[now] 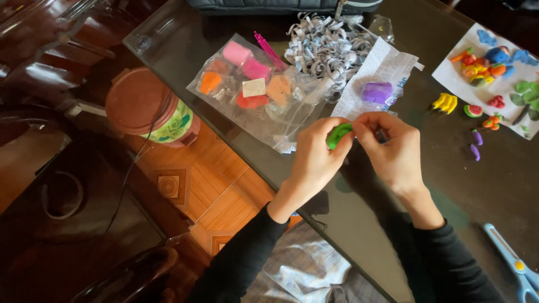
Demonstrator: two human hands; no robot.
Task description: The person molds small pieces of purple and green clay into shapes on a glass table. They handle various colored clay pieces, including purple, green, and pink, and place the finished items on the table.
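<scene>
Both hands are pinched together on one small green lump of modelling clay [338, 134]. The left hand [315, 160] holds it from the left side with thumb and fingers closed on it, and the right hand [393, 148] presses its fingertips on the lump's right end. The lump is held just above the dark glass table [483, 185], near the table's front-left edge.

Just behind the hands, a purple piece of clay [377, 92] lies on a white printed paper sheet [382, 67]. To the left of it is a clear plastic bag with pink, orange and red clay pieces [252, 87], and behind that a heap of grey curled paper strips [325, 47]. Toward the right edge there are small clay fruit figures [474, 110] and a white sheet with more coloured clay shapes [494, 67]. Blue-handled scissors [514, 264] lie at the front-right corner.
</scene>
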